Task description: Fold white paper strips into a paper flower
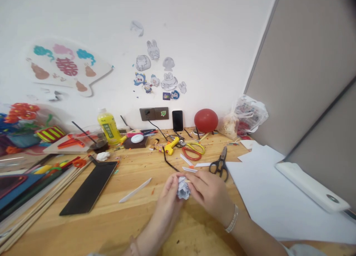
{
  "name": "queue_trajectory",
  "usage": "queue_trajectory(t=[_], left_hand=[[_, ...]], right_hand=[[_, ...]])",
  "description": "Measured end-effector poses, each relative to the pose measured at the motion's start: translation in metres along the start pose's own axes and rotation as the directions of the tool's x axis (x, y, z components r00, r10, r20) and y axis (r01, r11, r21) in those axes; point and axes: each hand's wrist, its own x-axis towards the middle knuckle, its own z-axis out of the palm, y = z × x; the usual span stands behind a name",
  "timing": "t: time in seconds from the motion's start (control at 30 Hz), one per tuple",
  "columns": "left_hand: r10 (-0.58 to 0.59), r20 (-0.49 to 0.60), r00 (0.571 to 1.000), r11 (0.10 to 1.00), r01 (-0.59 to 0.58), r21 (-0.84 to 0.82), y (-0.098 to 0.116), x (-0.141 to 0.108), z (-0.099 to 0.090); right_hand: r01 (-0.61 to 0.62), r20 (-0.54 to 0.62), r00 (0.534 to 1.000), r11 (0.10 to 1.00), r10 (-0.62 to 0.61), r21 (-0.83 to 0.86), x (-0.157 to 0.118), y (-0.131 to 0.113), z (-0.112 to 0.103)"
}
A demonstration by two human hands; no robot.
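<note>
A small ruffled piece of white paper (183, 189) is held between both hands above the wooden table (133, 226). My left hand (168, 196) grips its left side with closed fingers. From the right, my right hand (210, 193) pinches it near the top, where a thin light-brown stick shows between the fingers. Just beyond the hands lie white paper strips (187, 160), and another strip (135, 190) rests to the left. Black-handled scissors (219, 165) lie beyond my right hand, blades pointing away.
White sheets (267, 189) and a white device (311, 185) are on the right. A black board (90, 189) and wooden sticks (52, 196) lie left. Farther back are a yellow glue gun (171, 145), red-and-yellow scissors (191, 153), a drink bottle (108, 127) and a red balloon (206, 120).
</note>
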Motion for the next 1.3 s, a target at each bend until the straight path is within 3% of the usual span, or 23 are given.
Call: queue_trajectory(t=[0.1,0.2,0.4,0.6,0.8,1.07,1.17,1.3], left_hand=[[-0.008,-0.005,1.0,1.0,0.008,0.028,-0.001,0.001,-0.001],[-0.006,-0.015,1.0,0.999,0.006,0.047,-0.001,0.002,-0.001],[-0.016,-0.028,0.999,0.999,0.018,0.048,0.001,0.0,0.0],[-0.021,-0.027,0.999,0.999,0.022,0.041,0.001,0.0,0.0],[-0.009,-0.023,1.0,0.998,0.01,0.06,-0.001,0.0,0.0],[0.017,0.0,1.0,0.998,-0.017,0.065,-0.001,-0.002,0.0],[0.003,0.003,1.0,0.998,-0.003,0.06,0.0,-0.002,0.0],[-0.003,-0.008,1.0,0.997,0.004,0.073,0.001,-0.002,0.0]], right_hand=[[0.085,-0.02,0.996,0.985,-0.089,-0.154,-0.001,-0.001,0.001],[0.105,-0.015,0.994,0.977,-0.11,-0.184,-0.001,-0.001,0.002],[0.039,-0.001,0.999,0.993,-0.039,-0.11,0.0,-0.001,0.001],[0.078,-0.058,0.995,0.988,-0.087,-0.13,-0.001,-0.001,0.002],[0.076,-0.031,0.996,0.992,-0.08,-0.097,-0.001,-0.002,0.0],[0.167,-0.005,0.986,0.983,-0.168,-0.077,-0.006,0.004,0.001],[0.187,0.034,0.982,0.982,-0.186,-0.022,-0.008,0.008,0.002],[0.107,0.047,0.992,0.987,-0.114,0.122,-0.006,0.008,0.001]])
